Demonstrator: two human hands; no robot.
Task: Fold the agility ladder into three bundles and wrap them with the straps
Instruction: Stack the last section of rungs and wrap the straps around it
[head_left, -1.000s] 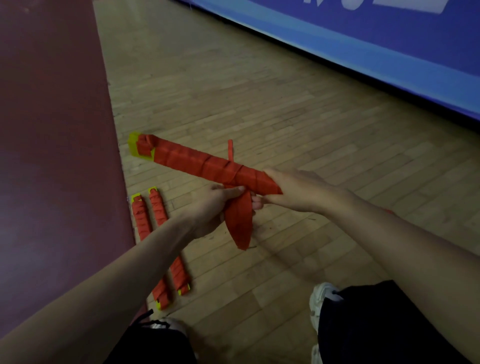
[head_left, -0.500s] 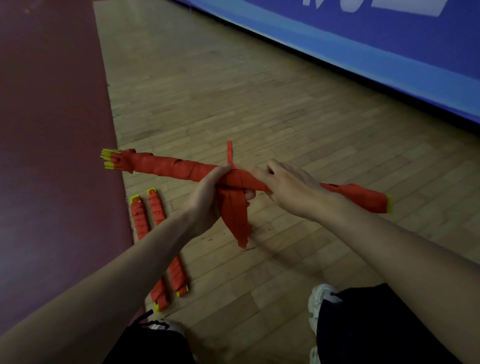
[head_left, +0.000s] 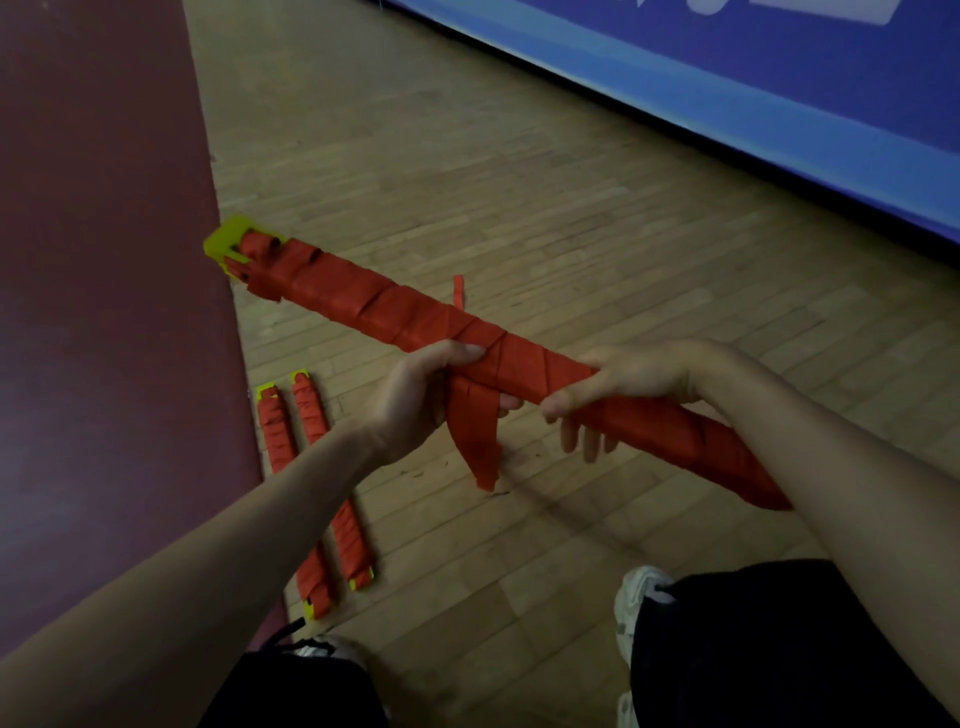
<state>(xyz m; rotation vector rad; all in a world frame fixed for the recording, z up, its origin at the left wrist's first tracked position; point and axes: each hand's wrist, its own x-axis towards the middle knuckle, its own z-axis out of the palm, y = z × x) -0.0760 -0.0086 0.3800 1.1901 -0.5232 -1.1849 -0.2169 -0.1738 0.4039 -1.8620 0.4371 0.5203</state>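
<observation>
I hold a long ladder bundle (head_left: 363, 301) in the air; it is yellow rungs wound in red strap, running from upper left to lower right. My left hand (head_left: 415, 400) grips its middle, thumb on top, where a loose end of the red strap (head_left: 475, 436) hangs down. My right hand (head_left: 628, 379) pinches the bundle just to the right, with the other fingers hanging below it. A thin strap tail (head_left: 458, 291) sticks up behind. Two wrapped bundles (head_left: 311, 426) lie side by side on the floor at the left.
The wooden floor (head_left: 519, 182) stretches ahead. A dark red mat or wall (head_left: 104, 260) borders the left side. A blue padded barrier (head_left: 779, 93) runs across the upper right. My knees and white shoes (head_left: 636, 597) are at the bottom.
The bundle has turned in my hands: its yellow left end now faces flat and sits higher, and the right end has dropped lower. Both hands keep their hold near the middle.
</observation>
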